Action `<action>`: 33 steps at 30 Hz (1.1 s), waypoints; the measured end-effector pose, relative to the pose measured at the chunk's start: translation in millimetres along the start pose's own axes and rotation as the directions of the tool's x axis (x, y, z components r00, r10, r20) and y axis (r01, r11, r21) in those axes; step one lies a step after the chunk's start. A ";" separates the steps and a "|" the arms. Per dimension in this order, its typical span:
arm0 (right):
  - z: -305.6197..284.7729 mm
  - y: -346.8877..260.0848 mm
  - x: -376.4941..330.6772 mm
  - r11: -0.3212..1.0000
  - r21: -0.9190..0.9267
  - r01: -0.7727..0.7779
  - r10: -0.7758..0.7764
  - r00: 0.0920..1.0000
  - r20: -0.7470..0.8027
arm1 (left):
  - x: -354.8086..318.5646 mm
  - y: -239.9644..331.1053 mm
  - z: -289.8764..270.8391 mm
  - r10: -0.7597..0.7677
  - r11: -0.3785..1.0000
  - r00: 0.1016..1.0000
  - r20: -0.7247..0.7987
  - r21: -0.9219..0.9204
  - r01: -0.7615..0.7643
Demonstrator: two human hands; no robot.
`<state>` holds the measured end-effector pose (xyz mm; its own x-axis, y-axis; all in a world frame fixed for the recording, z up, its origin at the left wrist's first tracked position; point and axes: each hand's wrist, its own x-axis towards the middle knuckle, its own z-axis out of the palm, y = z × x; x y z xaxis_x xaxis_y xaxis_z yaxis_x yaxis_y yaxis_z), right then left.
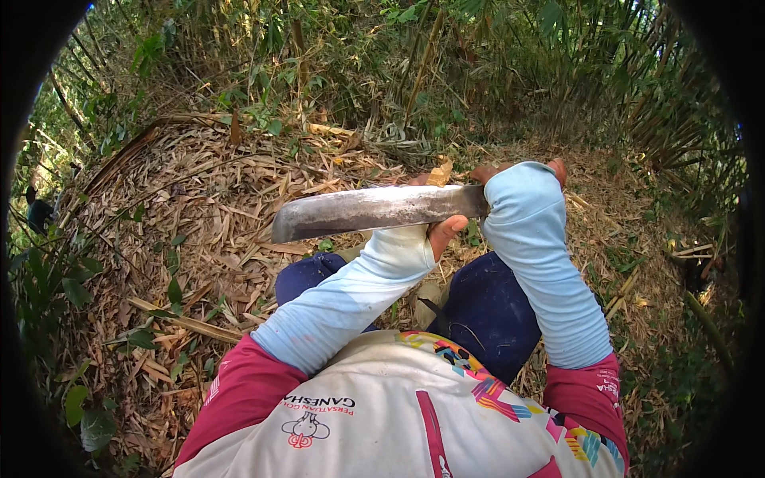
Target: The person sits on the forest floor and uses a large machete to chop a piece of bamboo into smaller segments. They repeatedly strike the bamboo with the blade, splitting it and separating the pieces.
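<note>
My right hand [522,179] is closed around the handle of a machete [374,211], though the pale blue sleeve covers most of it and only fingertips show past the cuff at the top. The blade runs level out from that hand toward my left, its dull grey face turned up to me and its blunt tip ending over the leaf litter [207,199]. My left hand [441,231] sits just under the blade near the handle end; I see the thumb side poking out of its sleeve and touching or nearly touching the lower edge of the blade, but I cannot tell whether it is open or closed on anything. Just above the blade, near the handle, a dry yellow-brown leaf scrap [440,171] sticks up. Below the blade my knees in dark blue trousers [486,311] are bent. The ground around the machete is covered in dry bamboo leaves and split stalks, and green bamboo stems [422,56] stand well beyond the blade.
</note>
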<state>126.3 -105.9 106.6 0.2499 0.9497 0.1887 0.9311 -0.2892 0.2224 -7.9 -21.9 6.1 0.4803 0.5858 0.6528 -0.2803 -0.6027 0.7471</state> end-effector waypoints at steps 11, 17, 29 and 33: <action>24.3 -2.9 6.2 0.998 0.050 -0.041 0.043 0.998 -0.046 | 1.8 -7.7 5.3 -0.066 0.997 0.994 -0.091 -0.049 0.062; 16.0 -1.8 8.5 0.983 0.164 -0.077 0.049 0.984 0.170 | -1.5 0.2 -3.5 -0.212 0.967 0.974 0.073 -0.125 0.220; 4.2 -3.6 -0.3 0.998 0.054 -0.012 0.012 1.000 0.014 | -5.0 -2.8 -1.3 -0.135 0.986 0.989 0.060 -0.094 0.141; 3.1 -0.6 2.2 0.994 0.104 -0.032 0.023 0.996 0.084 | -5.5 -4.8 1.0 -0.107 0.989 0.993 0.050 -0.094 0.111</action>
<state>127.0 -103.3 103.9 0.2927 0.9496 0.1126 0.9453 -0.3051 0.1155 -8.4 -22.8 -1.2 0.5486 0.6190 0.5620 -0.3021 -0.4800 0.8236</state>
